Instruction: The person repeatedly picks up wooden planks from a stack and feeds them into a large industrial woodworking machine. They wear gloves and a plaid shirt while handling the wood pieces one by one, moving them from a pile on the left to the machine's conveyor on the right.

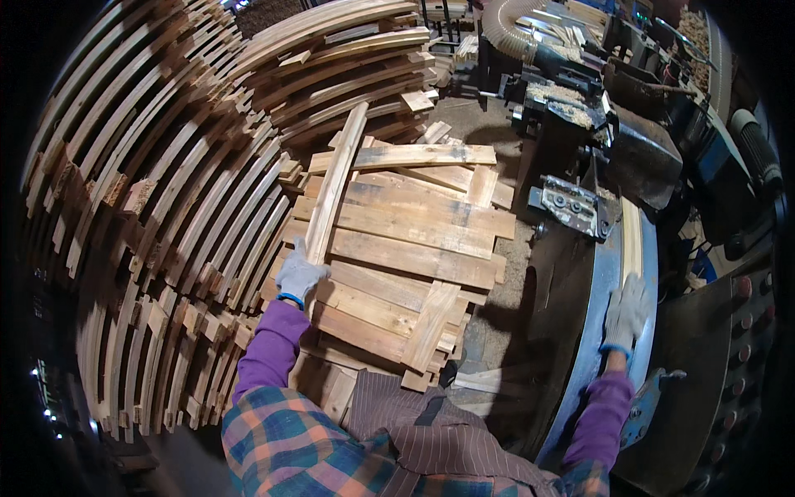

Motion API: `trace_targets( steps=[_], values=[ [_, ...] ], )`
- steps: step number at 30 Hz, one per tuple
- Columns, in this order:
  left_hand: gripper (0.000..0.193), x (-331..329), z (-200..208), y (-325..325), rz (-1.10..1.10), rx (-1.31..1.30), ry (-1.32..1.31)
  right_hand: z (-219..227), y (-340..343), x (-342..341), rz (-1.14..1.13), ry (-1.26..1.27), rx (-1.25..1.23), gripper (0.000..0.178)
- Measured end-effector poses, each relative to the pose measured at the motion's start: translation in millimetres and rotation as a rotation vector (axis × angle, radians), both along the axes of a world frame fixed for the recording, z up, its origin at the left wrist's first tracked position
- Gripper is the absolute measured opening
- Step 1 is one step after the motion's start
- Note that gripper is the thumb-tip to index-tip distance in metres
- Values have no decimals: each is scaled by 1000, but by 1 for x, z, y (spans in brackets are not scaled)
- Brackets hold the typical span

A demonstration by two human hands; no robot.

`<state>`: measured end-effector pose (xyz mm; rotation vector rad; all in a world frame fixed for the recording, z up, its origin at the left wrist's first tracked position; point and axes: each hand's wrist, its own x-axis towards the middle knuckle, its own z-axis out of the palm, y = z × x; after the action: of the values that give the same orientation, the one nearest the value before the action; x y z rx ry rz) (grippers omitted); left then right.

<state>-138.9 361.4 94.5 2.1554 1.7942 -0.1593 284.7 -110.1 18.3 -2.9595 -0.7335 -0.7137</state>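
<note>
My left hand (300, 275), in a pale work glove, is closed on the near end of a long narrow wooden board (338, 182). That board lies slantwise over a stack of planks (414, 217) in front of me. On the right, my right hand (627, 316), gloved too, lies flat with its fingers stretched forward on a light wooden strip (632, 238). The strip rests lengthwise on the machine's blue-edged metal table (590, 331), its far end running toward the machine's head. My palm covers the strip's near end.
Tall stacks of wooden boards (141, 166) rise at the left, with another pile (348, 74) at the far side. A woodworking machine (580, 207) with shavings on it stands right, below a ribbed hose (505, 31). A dark panel with red buttons (737, 348) is beyond my right arm.
</note>
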Motion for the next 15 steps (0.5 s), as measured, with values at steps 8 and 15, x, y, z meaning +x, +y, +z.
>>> trace_targets(
  steps=[8,15],
  values=[
    [28,54,-16,-181,168,-1139,-1654,63,49,-143,673,978,795,77],
    [24,120,-100,-366,-791,-983,-1639,137,-21,-275,491,842,672,57]
  ],
)
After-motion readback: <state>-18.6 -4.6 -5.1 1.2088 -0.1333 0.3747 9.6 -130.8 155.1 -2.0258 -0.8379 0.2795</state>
